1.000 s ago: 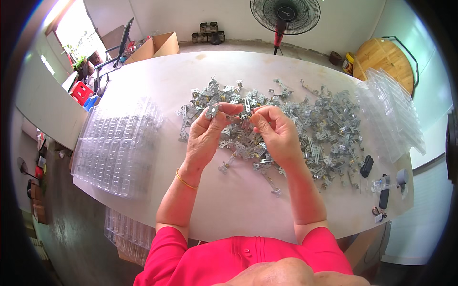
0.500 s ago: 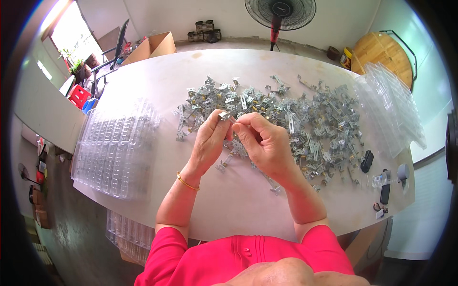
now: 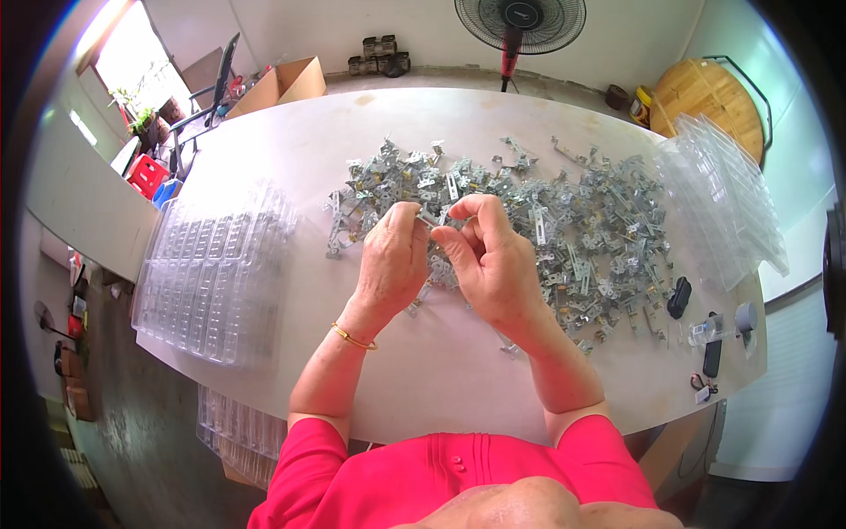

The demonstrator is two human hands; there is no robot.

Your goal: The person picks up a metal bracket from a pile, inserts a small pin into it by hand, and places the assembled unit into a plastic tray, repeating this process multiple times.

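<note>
My left hand (image 3: 392, 260) and my right hand (image 3: 489, 256) meet above the white table (image 3: 291, 150), fingertips pinched together on a small metal bracket (image 3: 430, 219). Both hands hover at the near edge of a wide pile of silvery metal brackets (image 3: 564, 220) that spreads across the table's middle and right. A gold bangle (image 3: 352, 337) circles my left wrist. Red sleeves show at the bottom edge.
A stack of clear plastic trays (image 3: 216, 273) lies at the left, another stack (image 3: 718, 198) at the far right. More trays (image 3: 233, 428) sit below the table. Small dark objects (image 3: 679, 298) lie at the right edge. A standing fan (image 3: 520, 22), a cardboard box (image 3: 286, 84) and a round wooden tabletop (image 3: 709, 101) stand beyond.
Both hands drew slightly toward me from the pile and stay joined on a bracket, the fingers shifting their grip on it.
</note>
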